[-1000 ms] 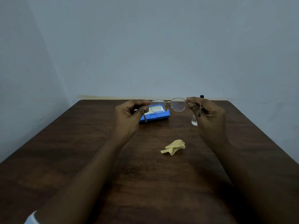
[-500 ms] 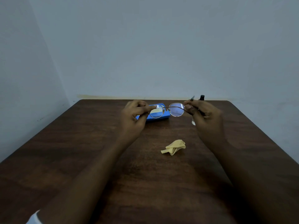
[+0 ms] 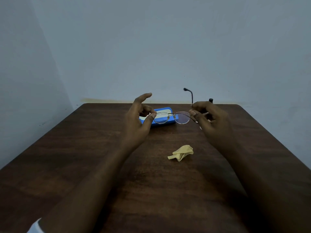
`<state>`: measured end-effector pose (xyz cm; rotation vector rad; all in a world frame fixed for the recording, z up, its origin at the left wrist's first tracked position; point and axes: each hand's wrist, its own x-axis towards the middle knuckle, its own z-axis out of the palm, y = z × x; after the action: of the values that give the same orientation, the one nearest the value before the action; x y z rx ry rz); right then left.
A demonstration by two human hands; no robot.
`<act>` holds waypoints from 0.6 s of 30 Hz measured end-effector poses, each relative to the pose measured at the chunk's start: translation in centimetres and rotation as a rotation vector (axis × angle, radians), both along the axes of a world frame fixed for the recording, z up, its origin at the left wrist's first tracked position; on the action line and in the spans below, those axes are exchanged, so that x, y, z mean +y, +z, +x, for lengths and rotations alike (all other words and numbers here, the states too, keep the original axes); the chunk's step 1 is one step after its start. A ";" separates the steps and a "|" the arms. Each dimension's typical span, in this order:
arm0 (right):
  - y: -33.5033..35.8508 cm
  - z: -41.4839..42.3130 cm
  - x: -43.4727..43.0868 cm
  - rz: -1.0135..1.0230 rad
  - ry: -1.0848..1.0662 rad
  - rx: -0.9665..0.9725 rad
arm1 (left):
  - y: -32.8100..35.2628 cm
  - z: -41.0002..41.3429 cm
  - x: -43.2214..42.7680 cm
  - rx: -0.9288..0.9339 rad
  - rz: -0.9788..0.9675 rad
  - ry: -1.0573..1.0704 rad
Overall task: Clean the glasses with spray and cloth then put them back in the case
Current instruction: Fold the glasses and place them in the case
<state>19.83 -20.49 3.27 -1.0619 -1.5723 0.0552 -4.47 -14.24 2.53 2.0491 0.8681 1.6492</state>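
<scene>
Glasses [image 3: 171,114] with a thin metal wire frame and two round clear lenses are held in the air above the far half of the dark brown wooden table [image 3: 84,165]. The lenses face the camera and the frame is nearly level. The temple arm at the right end stands up toward 12 o'clock from its hinge, and its dark curved tip bends toward 11 o'clock in front of the pale blue-grey wall [image 3: 168,47]. How the other temple arm lies, I cannot tell.

The glasses hang between the two hands: the left hand [image 3: 139,121] is at 9 o'clock from them and the right hand [image 3: 212,120] at 3 o'clock.

The left hand pinches the outer rim of the left lens between the thumb and one bent finger. Its index finger is straight and free, pointing toward 1 o'clock. The right hand grasps the right end of the frame near the hinge, with thumb and fingers curled around it.

A blue rectangular case [image 3: 165,109] with a pale lining lies open on the table just behind the left lens. A crumpled yellow cloth [image 3: 181,153] lies at 6 o'clock from the glasses, apart from both hands. At 1 o'clock, the black cap of a spray bottle [image 3: 210,100] shows above the right hand; the hand hides most of the bottle. A white sleeve [image 3: 33,227] shows at 7 o'clock.
</scene>
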 end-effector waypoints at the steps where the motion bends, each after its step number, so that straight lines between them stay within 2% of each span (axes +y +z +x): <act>1: 0.1 0.3 0.1 0.004 -0.007 -0.043 | 0.1 0.0 0.0 -0.011 -0.006 -0.005; 8: -0.5 0.8 0.9 0.008 -0.020 -0.294 | 0.1 -0.1 -0.1 0.035 0.004 -0.036; 18: -0.4 0.4 0.6 -0.135 0.014 -0.307 | -0.1 0.2 -0.1 0.038 -0.028 -0.108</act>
<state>20.26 -19.90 2.84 -1.2080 -1.8731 0.0073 -4.30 -14.33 2.40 2.0764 0.7747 1.5372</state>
